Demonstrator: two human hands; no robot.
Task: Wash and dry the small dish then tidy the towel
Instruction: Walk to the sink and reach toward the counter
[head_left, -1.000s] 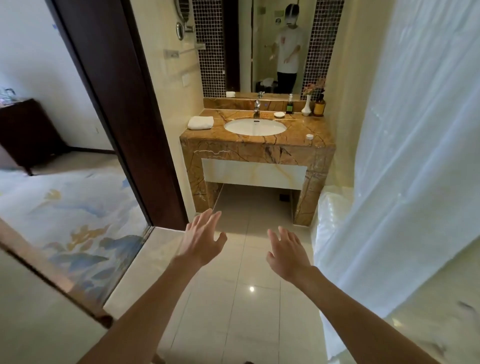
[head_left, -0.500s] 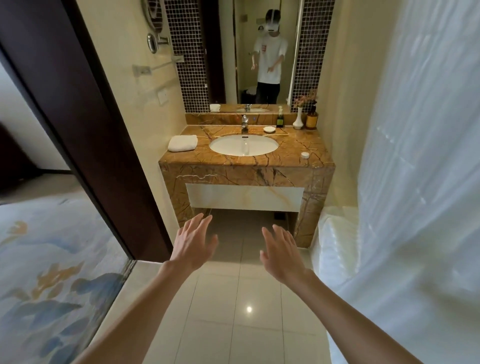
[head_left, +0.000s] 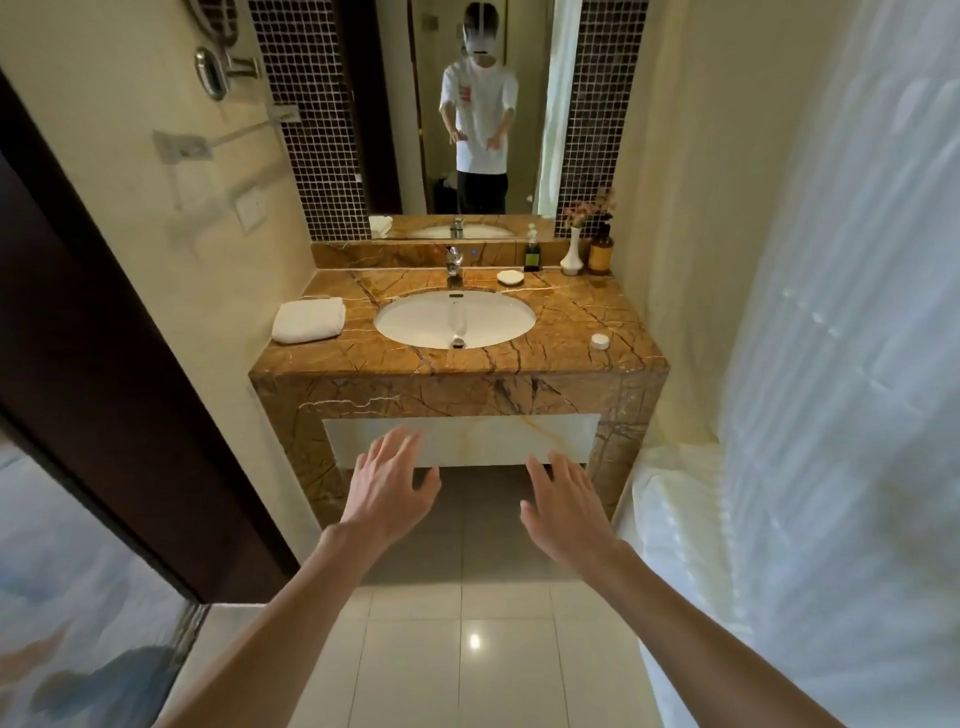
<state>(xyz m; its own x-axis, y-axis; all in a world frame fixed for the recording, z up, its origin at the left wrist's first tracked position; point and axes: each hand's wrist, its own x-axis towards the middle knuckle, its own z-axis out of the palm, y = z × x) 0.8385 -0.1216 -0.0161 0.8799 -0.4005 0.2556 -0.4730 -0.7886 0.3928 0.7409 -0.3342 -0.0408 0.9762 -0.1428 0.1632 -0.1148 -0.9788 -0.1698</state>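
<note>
Bare forearms, no sleeves showing, mirror reflection: white tee, dark trousers

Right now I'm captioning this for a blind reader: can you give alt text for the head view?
Two empty, open hands, left hand and right hand, reach toward a marble vanity. On it are a white sink, a folded towel at left and a small dish beside the tap.

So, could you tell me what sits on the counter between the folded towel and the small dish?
In the head view, the sink basin and faucet lie between the folded towel and small dish.
</note>
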